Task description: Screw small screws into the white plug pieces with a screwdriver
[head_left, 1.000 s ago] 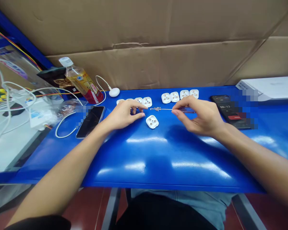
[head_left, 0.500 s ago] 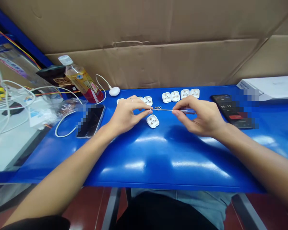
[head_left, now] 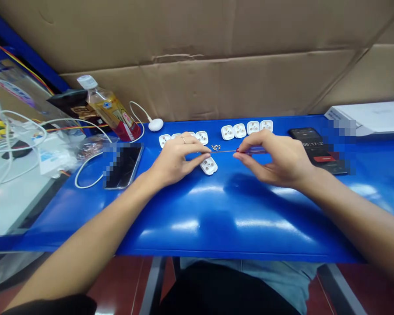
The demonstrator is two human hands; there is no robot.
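My right hand (head_left: 276, 159) grips a thin screwdriver (head_left: 249, 151) with a red and blue handle, its shaft pointing left and level above the blue table (head_left: 216, 210). My left hand (head_left: 179, 157) pinches thumb and forefinger at the shaft's tip, closed on something too small to make out. Just below the tip lies a white plug piece (head_left: 209, 166) with brass contacts facing up. A small heap of screws (head_left: 216, 147) lies right behind the shaft.
Two rows of white plug pieces (head_left: 246, 129) line the far edge. A dark phone (head_left: 123, 165) lies left, a phone with a timer (head_left: 310, 142) right. A drink bottle (head_left: 110, 109), white cables (head_left: 85, 170), a white box (head_left: 371, 116) and a cardboard wall (head_left: 216, 57) surround.
My left hand has moved right from the table surface to the screwdriver's tip and pinched there. My right hand has kept the screwdriver nearly still.
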